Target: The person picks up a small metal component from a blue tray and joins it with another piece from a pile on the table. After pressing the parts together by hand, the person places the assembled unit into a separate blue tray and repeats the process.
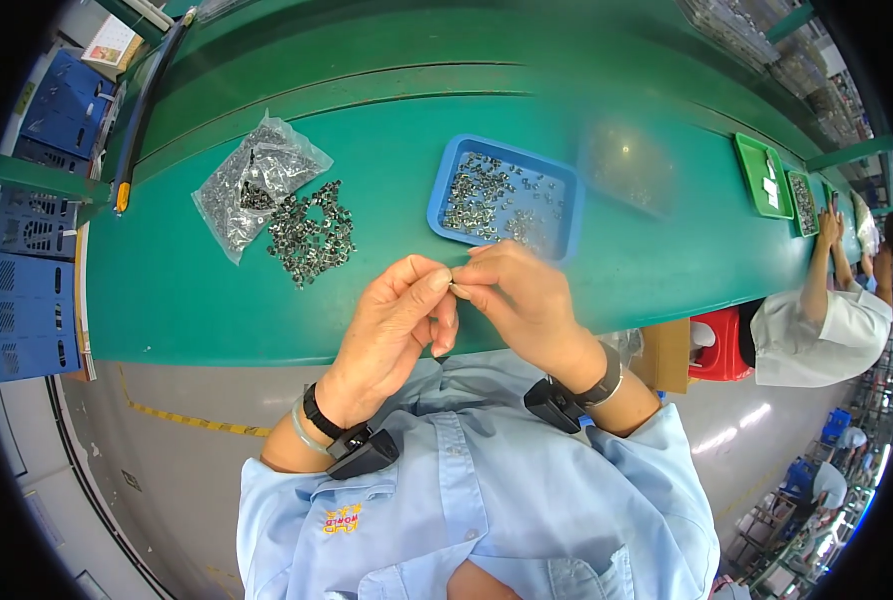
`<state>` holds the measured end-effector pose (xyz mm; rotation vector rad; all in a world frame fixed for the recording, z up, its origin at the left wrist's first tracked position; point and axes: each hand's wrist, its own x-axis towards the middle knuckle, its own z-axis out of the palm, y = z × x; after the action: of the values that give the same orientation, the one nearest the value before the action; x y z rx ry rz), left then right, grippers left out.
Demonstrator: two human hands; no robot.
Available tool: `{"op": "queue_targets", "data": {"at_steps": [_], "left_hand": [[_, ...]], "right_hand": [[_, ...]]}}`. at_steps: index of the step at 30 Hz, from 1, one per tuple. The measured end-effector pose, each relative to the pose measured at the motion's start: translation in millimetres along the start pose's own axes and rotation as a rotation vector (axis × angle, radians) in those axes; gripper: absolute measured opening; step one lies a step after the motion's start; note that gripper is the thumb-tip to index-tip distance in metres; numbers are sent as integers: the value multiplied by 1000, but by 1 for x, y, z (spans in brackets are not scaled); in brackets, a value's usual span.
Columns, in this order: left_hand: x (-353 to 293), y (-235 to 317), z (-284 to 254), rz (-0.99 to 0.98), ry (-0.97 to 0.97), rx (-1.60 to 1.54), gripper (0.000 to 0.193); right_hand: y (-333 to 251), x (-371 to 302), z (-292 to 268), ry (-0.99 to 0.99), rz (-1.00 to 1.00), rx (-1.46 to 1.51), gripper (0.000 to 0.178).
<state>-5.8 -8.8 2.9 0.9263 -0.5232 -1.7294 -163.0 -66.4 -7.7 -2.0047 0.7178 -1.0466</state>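
Fingertip to fingertip, my left hand (399, 312) and my right hand (523, 300) meet above the near edge of the green table (207, 325). Thumb and forefinger of each are pinched on a tiny part between them, mostly hidden, its kind too small to make out. Just beyond my right hand lies a blue tray (435, 190) holding many small shiny metal pieces (472, 200). To the left, a heap of small dark metal pieces (312, 235) spreads on the table beside a clear plastic bag (229, 205) with more pieces inside.
At the far right stand a green tray (757, 175) and a smaller tray of parts (803, 205), where a person in white (817, 330) works. A red stool (722, 345) and a cardboard box (667, 357) are below the table. Blue crates (35, 310) are stacked at left.
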Motion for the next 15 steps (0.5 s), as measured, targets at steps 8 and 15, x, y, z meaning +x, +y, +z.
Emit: {"op": "queue_targets", "data": {"at_steps": [8, 15], "left_hand": [[3, -5, -4, -63, -73, -130, 19], [-8, -1, -35, -79, 2, -170, 20]], "right_hand": [[-4, 5, -9, 4, 42, -37, 17], [12, 48, -21, -49, 8, -350, 16]]}}
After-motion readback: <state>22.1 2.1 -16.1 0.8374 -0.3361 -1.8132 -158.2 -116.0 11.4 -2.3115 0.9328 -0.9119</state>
